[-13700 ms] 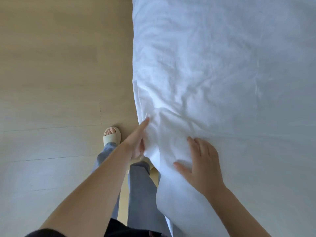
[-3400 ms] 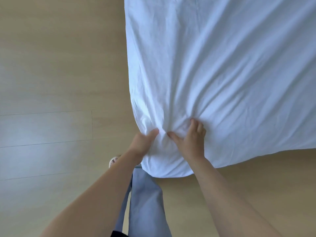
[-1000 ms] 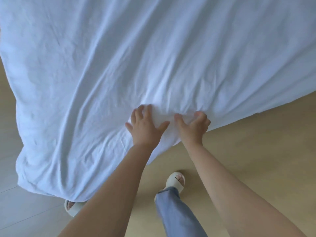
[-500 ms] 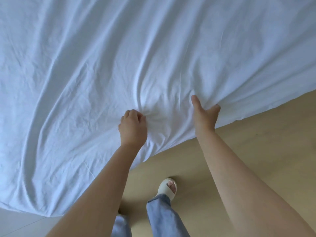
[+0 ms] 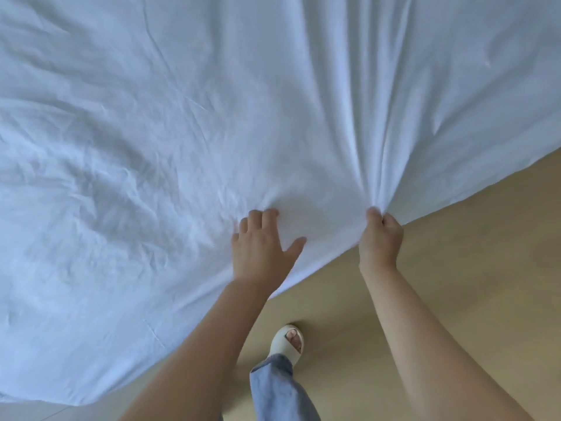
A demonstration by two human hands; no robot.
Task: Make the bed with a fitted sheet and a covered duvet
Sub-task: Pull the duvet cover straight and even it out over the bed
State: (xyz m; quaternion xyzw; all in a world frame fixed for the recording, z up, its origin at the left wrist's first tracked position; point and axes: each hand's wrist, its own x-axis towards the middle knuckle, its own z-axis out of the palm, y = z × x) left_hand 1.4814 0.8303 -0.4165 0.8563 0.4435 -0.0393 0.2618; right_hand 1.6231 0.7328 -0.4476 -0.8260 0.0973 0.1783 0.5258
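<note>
1. Duvet: white and creased. Judged to be the covered one, not the fitted sheet. It is spread over the bed, which it hides entirely, and its near edge overhangs the wooden floor.
2. Left hand: flat on the duvet just inside that near edge, thumb splayed and fingertips pressing in. It holds nothing.
3. Right hand: closed in a pinch on a bunch of the duvet's near edge. Taut folds fan from the grip toward the far side.
4. Sandalled foot and blue trouser leg: on the floor, just beside the overhang.
5. Risk: the pull comes from one pinched point, so the cover may slide over its filling and bunch instead of the whole duvet shifting.
6. Risk: if the left hand pins the fabric while the right hauls, the creases between them would deepen.
7. Risk: the overhang sits low, so a foot could tread on it.
</note>
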